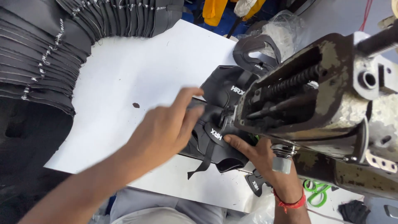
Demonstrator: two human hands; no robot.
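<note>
- Black shoe upper (224, 124) at frame centre, under the sewing machine head (315, 103); long axis runs upper right to lower left.
- Left hand (166, 128) flat, fingers extended, pressing it.
- Right hand (257, 153) pinching its lower edge.
- White table (137, 74) open toward upper left; stacked black pieces (37, 62) border that edge.
- One green scissors (317, 193), lower right.

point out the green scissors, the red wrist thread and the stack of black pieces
green scissors (317, 193), head view, on a handle loop
red wrist thread (290, 204), head view, on the band at the right wrist
stack of black pieces (37, 62), head view, on the layered edges
</note>
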